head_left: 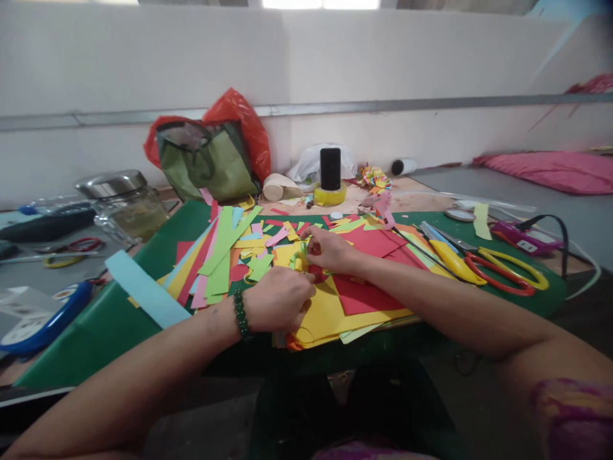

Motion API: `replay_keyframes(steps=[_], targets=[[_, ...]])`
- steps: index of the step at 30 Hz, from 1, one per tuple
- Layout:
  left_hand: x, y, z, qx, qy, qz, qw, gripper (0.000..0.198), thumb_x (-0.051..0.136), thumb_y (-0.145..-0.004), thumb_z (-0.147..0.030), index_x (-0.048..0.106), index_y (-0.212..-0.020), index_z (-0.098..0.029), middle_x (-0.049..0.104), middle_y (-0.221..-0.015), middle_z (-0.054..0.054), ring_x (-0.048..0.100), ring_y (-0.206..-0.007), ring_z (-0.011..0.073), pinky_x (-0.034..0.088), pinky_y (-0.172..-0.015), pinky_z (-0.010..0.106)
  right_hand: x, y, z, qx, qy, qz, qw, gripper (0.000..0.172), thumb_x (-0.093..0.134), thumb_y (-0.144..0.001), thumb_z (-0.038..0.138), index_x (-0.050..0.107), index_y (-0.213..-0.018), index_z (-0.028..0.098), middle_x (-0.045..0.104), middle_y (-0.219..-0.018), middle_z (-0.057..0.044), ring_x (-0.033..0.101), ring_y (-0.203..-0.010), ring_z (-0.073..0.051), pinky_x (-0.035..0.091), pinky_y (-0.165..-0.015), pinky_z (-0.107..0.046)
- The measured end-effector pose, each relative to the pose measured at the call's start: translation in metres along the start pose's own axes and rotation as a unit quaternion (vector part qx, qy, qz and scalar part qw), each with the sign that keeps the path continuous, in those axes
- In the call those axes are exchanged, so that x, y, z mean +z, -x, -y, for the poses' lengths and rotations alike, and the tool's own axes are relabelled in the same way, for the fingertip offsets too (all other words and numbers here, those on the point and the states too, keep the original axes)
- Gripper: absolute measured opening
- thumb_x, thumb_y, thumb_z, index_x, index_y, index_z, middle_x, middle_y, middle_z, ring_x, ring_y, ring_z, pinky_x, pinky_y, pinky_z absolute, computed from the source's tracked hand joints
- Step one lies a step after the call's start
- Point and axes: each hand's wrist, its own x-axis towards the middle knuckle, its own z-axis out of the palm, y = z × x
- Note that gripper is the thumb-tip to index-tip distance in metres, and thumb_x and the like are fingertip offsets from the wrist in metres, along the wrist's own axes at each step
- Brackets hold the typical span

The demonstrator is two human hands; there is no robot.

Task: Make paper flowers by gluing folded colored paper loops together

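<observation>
My left hand point(281, 298), with a green bead bracelet point(241, 314) at its wrist, is closed over the near edge of a paper stack; what its fingers hold is hidden. Just beyond it my right hand point(332, 250) has its fingers bent and closed around a small curled yellow-green paper strip point(299, 258). Yellow sheets point(322, 313) lie under both hands, with red sheets point(361, 295) on top to the right. Green paper strips point(225, 250) and small coloured scraps spread out to the left of and beyond the hands.
Scissors with red and yellow handles point(500, 271) and a yellow-handled tool point(450, 259) lie at the right. A light blue strip point(146, 289) rests on the green cover point(90, 332). Farther back are a glass jar point(129, 207), a green bag point(204, 160), yellow tape point(330, 195) and a phone point(330, 168).
</observation>
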Motion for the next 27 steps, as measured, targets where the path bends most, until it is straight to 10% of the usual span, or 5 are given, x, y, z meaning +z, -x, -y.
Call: replay_keyframes(steps=[13,22,27], targets=[[0.000,0.001,-0.001,-0.005,0.006,0.004,1.000,0.014,0.053,-0.073,-0.018,0.065,-0.069,-0.016,0.071,-0.074,0.006,0.062,-0.060,0.0157,0.036,-0.049,0.025,-0.022,0.010,0.013,-0.078,0.096,-0.064,0.990,0.022,0.058,-0.071,0.010,0.062,-0.091,0.018,0.063,-0.079,-0.002,0.054,-0.076,-0.017,0.040,-0.069,-0.029],[-0.001,0.001,-0.001,-0.017,0.012,0.019,1.000,0.014,0.053,-0.076,-0.019,0.067,-0.073,-0.016,0.070,-0.074,0.007,0.063,-0.063,0.0184,0.041,-0.053,0.026,-0.019,0.018,0.018,-0.126,0.218,0.075,0.965,0.026,0.053,-0.072,0.006,0.076,-0.074,0.019,0.060,-0.071,-0.007,0.051,-0.078,-0.020,0.037,-0.063,-0.030],[0.003,0.002,-0.001,-0.015,0.023,0.007,1.000,0.013,0.053,-0.075,-0.018,0.066,-0.070,-0.016,0.071,-0.077,0.007,0.064,-0.064,0.0180,0.040,-0.052,0.025,-0.023,0.017,0.017,-0.133,0.147,0.024,0.980,0.018,0.053,-0.071,0.006,0.066,-0.071,0.018,0.062,-0.073,-0.004,0.053,-0.075,-0.018,0.039,-0.067,-0.028]])
